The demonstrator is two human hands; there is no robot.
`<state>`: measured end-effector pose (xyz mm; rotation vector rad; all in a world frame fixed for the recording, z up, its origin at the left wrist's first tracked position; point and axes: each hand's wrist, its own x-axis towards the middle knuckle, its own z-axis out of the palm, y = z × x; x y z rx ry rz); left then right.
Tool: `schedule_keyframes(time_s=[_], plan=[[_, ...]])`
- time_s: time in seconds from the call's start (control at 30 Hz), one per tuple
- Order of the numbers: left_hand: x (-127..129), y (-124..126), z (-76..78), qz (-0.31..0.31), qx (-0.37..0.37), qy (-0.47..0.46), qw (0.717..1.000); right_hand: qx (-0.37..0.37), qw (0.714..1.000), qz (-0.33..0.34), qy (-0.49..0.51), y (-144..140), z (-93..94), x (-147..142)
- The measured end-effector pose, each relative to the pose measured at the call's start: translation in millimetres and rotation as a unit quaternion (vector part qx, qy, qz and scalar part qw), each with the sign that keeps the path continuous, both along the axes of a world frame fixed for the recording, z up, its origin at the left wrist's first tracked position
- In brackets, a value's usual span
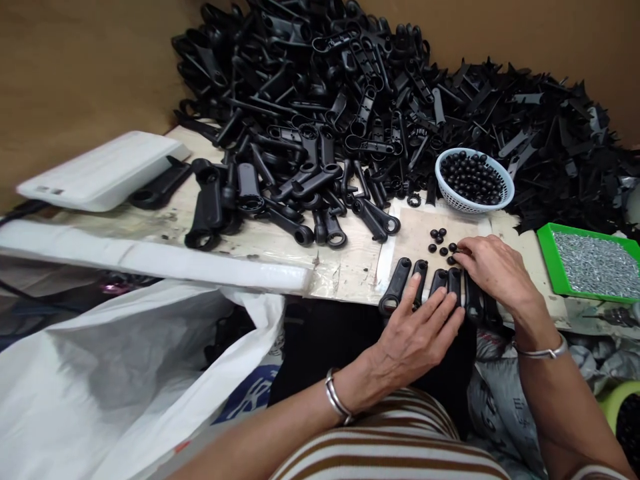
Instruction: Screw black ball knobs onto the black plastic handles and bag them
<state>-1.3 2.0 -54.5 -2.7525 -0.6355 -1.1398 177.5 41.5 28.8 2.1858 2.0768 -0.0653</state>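
Black plastic handles heaped; black round caps in a white mesh basket; silvery screws in a green tray; white plastic bag; brown-and-cream striped clothing; silver bangles.

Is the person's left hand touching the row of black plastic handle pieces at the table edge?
Touching. In the head view, the left hand lies flat with its fingers on the row of black plastic handle pieces.

A scuffed pale worktable stands against brown board walls, a white sack slumped below it.
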Motion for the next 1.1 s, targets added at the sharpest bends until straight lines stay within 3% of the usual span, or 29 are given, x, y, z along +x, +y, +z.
schedule_keyframes(time_s=[0.1,0.3,0.57,0.67,0.93,1.1], plan=[[0.0,0.6,0.6,0.001,-0.005,-0.004,1.0,-0.017,0.999,-0.023,0.023,2.5,0.9,2.4],[-2.0,1.0,0.4,-0.012,-0.019,0.012,1.0,-0.001,0.979,-0.006,0.202,3.0,-10.8,26.2],[-2.5,2.2,-1.1,-0.023,-0.022,0.001,0.999,0.1,0.896,-0.032,0.431,-13.3,-13.9,47.6],[-3.4,3.1,-1.6,-0.036,-0.028,-0.014,0.999,0.141,0.887,-0.019,0.439,-24.4,-15.9,54.2],[-6.8,5.5,-1.5,-0.071,-0.036,-0.028,0.996,0.216,0.915,0.014,0.34,-43.8,-17.6,55.3],[-7.5,7.1,1.0,-0.069,-0.03,-0.03,0.997,0.228,0.918,0.024,0.324,-48.4,-16.4,55.0]])
